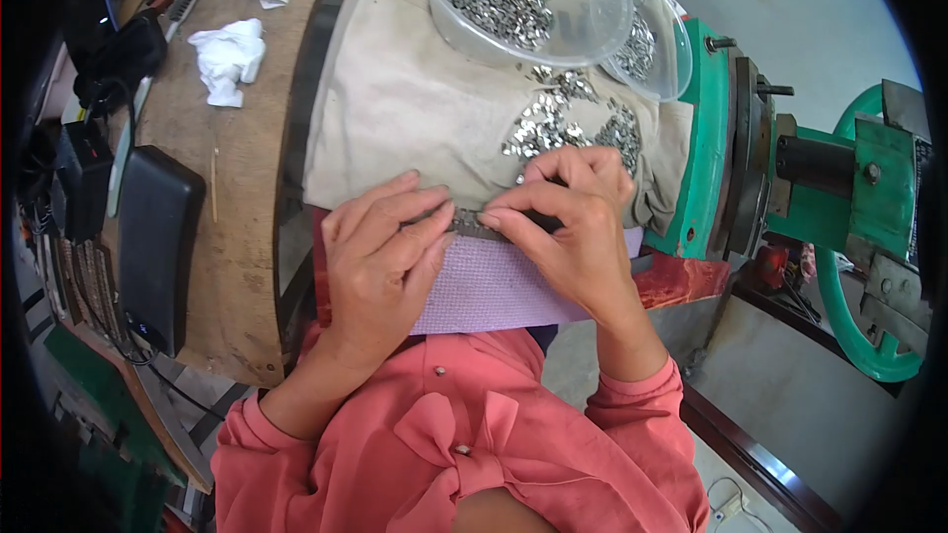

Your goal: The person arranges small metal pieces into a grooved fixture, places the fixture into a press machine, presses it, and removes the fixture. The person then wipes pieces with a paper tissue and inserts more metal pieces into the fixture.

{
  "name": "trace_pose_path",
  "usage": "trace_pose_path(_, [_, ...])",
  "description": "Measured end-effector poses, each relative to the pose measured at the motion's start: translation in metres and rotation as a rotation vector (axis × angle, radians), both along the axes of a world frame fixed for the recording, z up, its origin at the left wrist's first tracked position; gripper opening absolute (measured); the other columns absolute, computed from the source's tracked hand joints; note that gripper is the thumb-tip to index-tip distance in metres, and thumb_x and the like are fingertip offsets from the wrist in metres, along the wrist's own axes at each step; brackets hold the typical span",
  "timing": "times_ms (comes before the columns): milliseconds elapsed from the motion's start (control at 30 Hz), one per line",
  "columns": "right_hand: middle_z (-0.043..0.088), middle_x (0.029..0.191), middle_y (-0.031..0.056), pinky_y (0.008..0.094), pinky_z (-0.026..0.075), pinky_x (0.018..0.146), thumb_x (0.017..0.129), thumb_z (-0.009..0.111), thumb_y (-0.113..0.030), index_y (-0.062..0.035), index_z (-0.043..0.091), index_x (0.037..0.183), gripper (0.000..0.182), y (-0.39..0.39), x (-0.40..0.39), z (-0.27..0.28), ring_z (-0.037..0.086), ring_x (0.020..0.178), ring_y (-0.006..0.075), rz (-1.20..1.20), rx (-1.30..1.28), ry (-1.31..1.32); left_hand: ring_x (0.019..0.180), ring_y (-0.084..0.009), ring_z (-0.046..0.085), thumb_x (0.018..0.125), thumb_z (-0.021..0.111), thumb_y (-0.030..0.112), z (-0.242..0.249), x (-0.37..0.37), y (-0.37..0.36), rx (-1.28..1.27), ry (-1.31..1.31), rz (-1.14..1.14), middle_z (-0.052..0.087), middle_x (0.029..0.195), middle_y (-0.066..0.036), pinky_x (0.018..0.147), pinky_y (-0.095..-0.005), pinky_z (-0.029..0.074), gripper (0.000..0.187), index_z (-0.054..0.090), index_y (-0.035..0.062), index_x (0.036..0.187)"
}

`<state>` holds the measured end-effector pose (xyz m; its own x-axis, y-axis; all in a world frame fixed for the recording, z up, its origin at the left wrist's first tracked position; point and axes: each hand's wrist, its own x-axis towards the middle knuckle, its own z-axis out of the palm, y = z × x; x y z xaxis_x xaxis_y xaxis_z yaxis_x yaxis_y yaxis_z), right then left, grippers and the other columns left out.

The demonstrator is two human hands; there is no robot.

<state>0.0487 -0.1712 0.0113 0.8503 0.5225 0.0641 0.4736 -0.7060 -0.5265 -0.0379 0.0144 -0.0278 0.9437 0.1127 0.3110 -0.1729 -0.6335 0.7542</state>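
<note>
A narrow dark strip point(468, 221) with small notches or pieces along it lies at the near edge of the beige cloth point(385, 79). My left hand point(383, 242) is bent over its left end, thumb and fingertips pressed on it. On the strip's right part, my right hand point(581, 217) has thumb and forefinger brought together in a pinch. Whatever lies between those fingertips is too small to make out. Just beyond my right hand, a loose pile of small shiny metal pieces point(543, 125) spreads over the cloth, with a greyer pile point(620, 133) beside it.
A clear plastic tub point(583, 30) of metal pieces stands at the back, overlapping a smaller tub point(676, 64). Purple woven fabric point(494, 281) lies nearest my body. Right stands a green machine point(701, 138) with a handwheel. Left, a wooden table point(237, 266) bears crumpled tissue point(227, 54) and a black box point(158, 247).
</note>
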Motion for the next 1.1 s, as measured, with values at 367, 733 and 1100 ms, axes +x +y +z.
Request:
trace_pose_path(367, [0.057,0.087,-0.0065,0.0408,0.027,0.089,0.072,0.085,-0.031,-0.0194,0.080,0.082,0.016,-0.007,-0.003,0.003,0.045,0.097,0.0209,-0.029,-0.037,0.028,0.116,-0.0291,0.064,0.075,0.078,0.001,0.004,-0.001,0.001,-0.021,0.045,-0.027,0.072,0.111,-0.005,0.098,-0.0376,0.042,0.030,0.075,0.0069,0.104])
trace_pose_path(733, [0.055,0.085,-0.0068,0.0412,0.026,0.088,0.071,0.085,-0.031,-0.0210,0.081,0.081,0.015,-0.016,-0.004,0.004,0.046,0.095,0.0207,-0.055,-0.033,0.037,0.114,-0.0262,0.065,0.075,0.078,0.002,0.001,-0.001,-0.001,0.005,0.029,-0.002,0.072,0.111,-0.002,0.097,-0.0366,0.041,0.030,0.076,0.0077,0.104])
trace_pose_path(1100, [0.056,0.085,-0.0061,0.0410,0.026,0.088,0.072,0.085,-0.031,-0.0209,0.081,0.079,0.013,-0.022,-0.003,0.007,0.047,0.097,0.0210,-0.057,-0.049,0.042,0.114,-0.0271,0.065,0.075,0.078,0.002,0.002,-0.001,0.000,0.024,0.030,-0.007,0.072,0.111,-0.003,0.097,-0.0365,0.041,0.029,0.076,0.0074,0.103])
